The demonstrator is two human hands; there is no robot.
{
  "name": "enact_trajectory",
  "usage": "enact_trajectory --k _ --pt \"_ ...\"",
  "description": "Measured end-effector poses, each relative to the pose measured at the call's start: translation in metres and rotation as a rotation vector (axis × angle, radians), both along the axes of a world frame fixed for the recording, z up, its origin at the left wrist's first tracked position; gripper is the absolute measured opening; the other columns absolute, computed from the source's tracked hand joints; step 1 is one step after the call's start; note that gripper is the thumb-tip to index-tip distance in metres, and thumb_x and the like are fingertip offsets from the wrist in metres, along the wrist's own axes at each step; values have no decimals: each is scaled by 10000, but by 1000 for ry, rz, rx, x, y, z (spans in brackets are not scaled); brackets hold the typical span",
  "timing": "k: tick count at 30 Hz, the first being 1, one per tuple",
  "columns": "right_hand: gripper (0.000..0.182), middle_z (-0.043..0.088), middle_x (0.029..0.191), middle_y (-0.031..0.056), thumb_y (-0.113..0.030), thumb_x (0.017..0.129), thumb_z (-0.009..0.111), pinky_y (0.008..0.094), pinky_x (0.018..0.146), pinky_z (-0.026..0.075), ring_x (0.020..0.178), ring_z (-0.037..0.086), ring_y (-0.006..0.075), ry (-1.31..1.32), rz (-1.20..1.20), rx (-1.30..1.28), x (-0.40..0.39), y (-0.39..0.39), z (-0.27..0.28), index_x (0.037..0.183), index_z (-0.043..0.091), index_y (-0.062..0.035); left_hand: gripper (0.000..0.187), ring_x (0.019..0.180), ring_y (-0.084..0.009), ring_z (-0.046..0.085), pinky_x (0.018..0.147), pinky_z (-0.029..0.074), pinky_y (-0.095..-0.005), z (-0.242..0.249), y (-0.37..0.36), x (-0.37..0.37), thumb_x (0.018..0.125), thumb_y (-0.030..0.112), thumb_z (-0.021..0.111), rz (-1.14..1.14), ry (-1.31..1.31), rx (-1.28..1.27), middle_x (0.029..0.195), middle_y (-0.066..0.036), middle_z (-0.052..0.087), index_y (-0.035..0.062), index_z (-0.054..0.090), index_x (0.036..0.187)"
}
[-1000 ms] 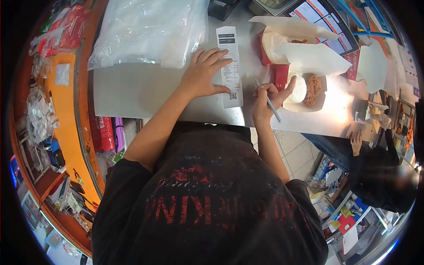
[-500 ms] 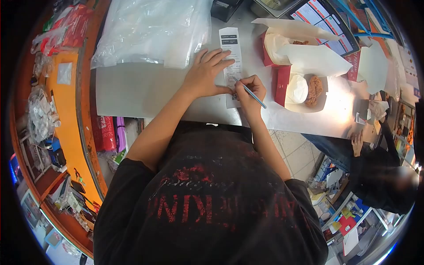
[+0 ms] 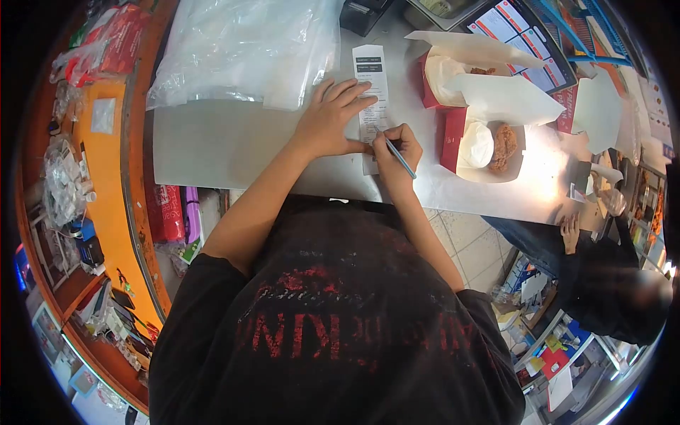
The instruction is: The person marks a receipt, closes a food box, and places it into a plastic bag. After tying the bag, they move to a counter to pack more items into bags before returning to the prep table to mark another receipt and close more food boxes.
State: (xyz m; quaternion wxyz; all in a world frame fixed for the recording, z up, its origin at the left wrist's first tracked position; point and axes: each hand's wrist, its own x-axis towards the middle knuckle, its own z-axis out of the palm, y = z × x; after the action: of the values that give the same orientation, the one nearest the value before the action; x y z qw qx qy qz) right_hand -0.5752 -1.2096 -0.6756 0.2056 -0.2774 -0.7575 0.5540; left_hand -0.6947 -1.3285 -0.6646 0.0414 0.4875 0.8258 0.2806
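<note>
A long white receipt (image 3: 372, 74) lies on the steel counter (image 3: 227, 145). My left hand (image 3: 331, 117) rests flat on its left edge, fingers spread, pinning it down. My right hand (image 3: 398, 152) grips a pen (image 3: 401, 159) with its tip down on the lower part of the receipt. Just right of that hand stands an open red box (image 3: 485, 145) holding a white bun and a piece of fried chicken. A second red box (image 3: 446, 74) lined with white paper sits behind it.
A heap of clear plastic bags (image 3: 241, 46) covers the counter's far left. A screen with coloured tiles (image 3: 520, 32) stands at the back right. An orange shelf (image 3: 106, 184) with small items curves along the left. Another person in dark clothes (image 3: 609, 283) is at the right.
My right hand has swung left with the pen, from beside the chicken box onto the lower receipt. My left hand has stayed on the receipt.
</note>
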Motion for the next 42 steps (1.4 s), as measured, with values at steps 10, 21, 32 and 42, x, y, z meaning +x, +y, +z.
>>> enact_trajectory --k 10,21,32,42 --pt "164 551 620 8 -2 779 604 206 517 405 547 480 57 -40 40 354 0 0 11 686 471 -23 761 1281 -216 348 1092 182 -455 0 0 0 558 493 765 2 5 -6 1347 -38 441 153 551 1205" --pt "164 551 626 35 -15 770 610 228 532 407 565 486 68 51 49 -238 4 -3 -3 683 471 -20 755 1277 -226 349 1088 190 -461 1 0 1 550 407 787 5 -30 14 1352 -36 435 161 542 1221" --pt "170 549 902 165 58 715 453 320 676 434 773 546 227 245 -76 540 5 39 38 856 537 15 800 1285 -231 333 1094 171 -465 2 0 0 532 459 793 -11 -54 16 1357 -39 430 151 535 1225" --pt "530 423 1161 218 19 672 484 406 916 327 1004 440 320 -170 -155 1318 -6 145 126 1197 534 -33 801 1292 -239 322 1090 170 -466 4 -1 1 541 464 785 -21 -54 2 1366 -43 418 139 528 1226"
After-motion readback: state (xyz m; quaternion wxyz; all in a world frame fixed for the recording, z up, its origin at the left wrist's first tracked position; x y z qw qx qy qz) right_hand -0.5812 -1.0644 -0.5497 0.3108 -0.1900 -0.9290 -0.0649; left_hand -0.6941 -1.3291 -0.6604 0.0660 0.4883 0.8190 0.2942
